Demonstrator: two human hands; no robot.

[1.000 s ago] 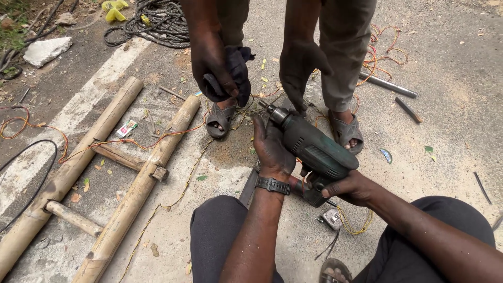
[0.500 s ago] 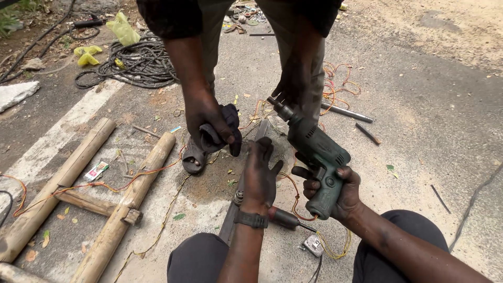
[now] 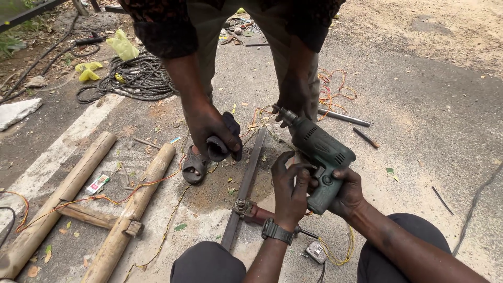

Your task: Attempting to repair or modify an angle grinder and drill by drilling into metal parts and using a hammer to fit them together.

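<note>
Two hands around ribbed green plastic drill, steel chuck.

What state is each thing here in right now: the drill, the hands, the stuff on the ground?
Green drill: held off the ground, nose pointing away.
Right hand: gripping the drill's handle.
Left hand: fingers on the drill's body.
Metal bar: lying flat.
Bamboo ladder: lying flat.
Rope: coiled.
</note>
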